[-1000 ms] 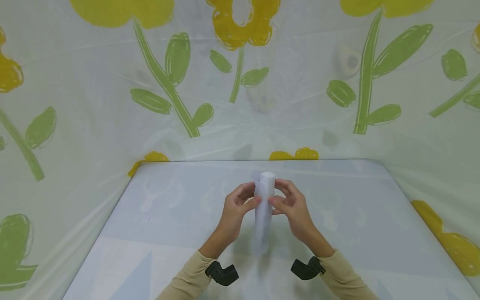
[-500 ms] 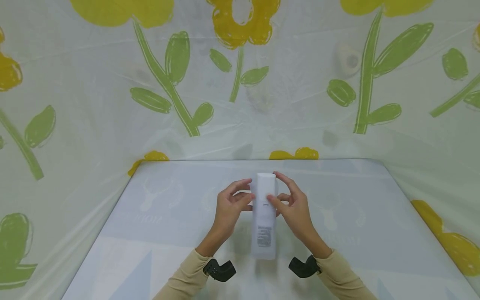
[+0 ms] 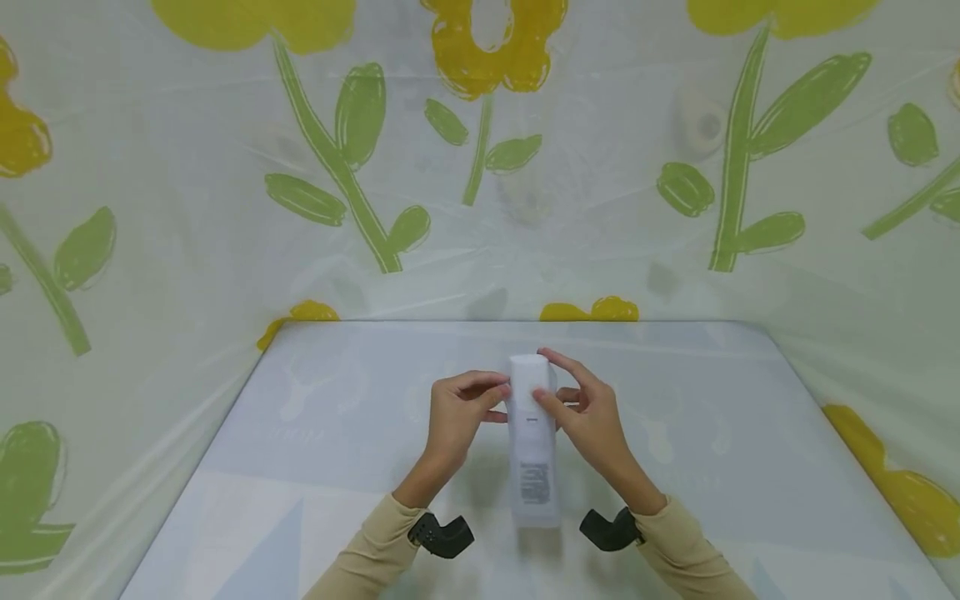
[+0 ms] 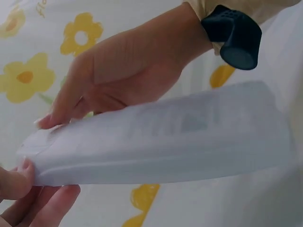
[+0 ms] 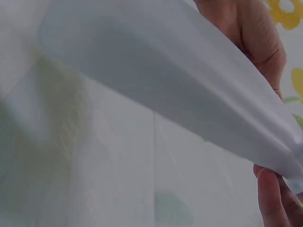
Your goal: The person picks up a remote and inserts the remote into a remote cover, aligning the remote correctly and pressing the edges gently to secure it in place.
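A long white packet (image 3: 532, 442), slightly translucent, hangs upright above the table in the head view. It has a smoother, opaque upper part, a small dark mark near the middle and a block of fine grey print low down. My left hand (image 3: 453, 421) pinches its left edge near the top. On the right side my right hand (image 3: 592, 417) holds it, thumb on the face, index finger at the top corner. The left wrist view shows the packet (image 4: 156, 142) lengthwise, with left fingertips (image 4: 26, 168) at its narrow end. Its exact contents cannot be made out.
Below lies a pale table (image 3: 315, 433) with faint printed patterns. A white sheet (image 3: 585, 208) with yellow flowers and green leaves hangs behind and around it. Each wrist carries a black device (image 3: 442, 536).
The packet has turned from its narrow side to its broad printed face. The left hand has shifted slightly left, and the right thumb now lies on the face.
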A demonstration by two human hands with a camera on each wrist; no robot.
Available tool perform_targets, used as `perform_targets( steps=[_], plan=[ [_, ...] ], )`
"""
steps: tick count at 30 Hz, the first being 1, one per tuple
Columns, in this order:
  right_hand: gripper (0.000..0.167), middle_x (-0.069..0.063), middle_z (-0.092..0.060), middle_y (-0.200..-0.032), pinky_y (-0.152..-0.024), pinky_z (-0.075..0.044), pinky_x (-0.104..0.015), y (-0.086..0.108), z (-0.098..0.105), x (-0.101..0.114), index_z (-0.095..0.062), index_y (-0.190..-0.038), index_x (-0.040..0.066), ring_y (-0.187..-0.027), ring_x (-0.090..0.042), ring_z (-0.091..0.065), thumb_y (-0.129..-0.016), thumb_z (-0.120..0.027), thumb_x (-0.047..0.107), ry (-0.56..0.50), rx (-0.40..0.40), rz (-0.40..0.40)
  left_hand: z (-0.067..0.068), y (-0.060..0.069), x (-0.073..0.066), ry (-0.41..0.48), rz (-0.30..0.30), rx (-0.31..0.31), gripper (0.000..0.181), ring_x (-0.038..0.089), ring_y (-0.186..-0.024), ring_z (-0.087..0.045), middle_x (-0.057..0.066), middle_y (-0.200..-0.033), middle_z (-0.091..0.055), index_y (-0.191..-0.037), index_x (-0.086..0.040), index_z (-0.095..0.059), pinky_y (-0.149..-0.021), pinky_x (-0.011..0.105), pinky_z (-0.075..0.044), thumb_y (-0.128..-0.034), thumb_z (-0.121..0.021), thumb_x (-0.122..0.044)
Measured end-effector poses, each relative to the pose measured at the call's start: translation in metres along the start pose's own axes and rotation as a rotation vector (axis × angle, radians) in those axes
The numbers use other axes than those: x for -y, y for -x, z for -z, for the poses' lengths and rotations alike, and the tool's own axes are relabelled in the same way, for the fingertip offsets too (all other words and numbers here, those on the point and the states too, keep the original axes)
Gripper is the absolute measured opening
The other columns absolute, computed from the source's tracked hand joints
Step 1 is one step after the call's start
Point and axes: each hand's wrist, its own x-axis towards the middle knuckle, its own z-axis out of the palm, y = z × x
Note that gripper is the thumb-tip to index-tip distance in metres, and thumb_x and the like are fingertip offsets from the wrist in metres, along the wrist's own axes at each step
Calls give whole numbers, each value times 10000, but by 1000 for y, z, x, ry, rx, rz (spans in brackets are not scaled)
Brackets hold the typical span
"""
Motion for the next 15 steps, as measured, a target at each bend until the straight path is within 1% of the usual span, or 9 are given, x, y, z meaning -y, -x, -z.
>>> perform_targets(
  steps=[5,11,15],
  plan=[
    [478,-219,-603,-1141,-540,-546,-270,-2,0,2,-539,-1268,-59,-685,-248,-627,-816,-696,-36,36,-22,38,-4,2,1,30,11,-41,129,233,-751,-665,173,-884,-653,-910,79,-690,-563,451,-567,-823,-709,-15],
    [456,-221,-606,-1085,-545,-547,-277,-5,0,6,-562,-1217,-73,-678,-256,-610,-789,-719,-47,56,-3,68,-9,3,0,59,50,-103,113,241,-771,-666,163,-894,-637,-905,109,-673,-547,473,-559,-833,-681,22],
    [450,-223,-601,-1092,-578,-556,-275,-5,0,7,-560,-1211,-79,-695,-276,-615,-789,-716,-52,46,1,45,-12,2,-4,52,68,-121,86,234,-755,-653,182,-908,-637,-898,94,-677,-539,467,-561,-826,-670,49]
  ],
)
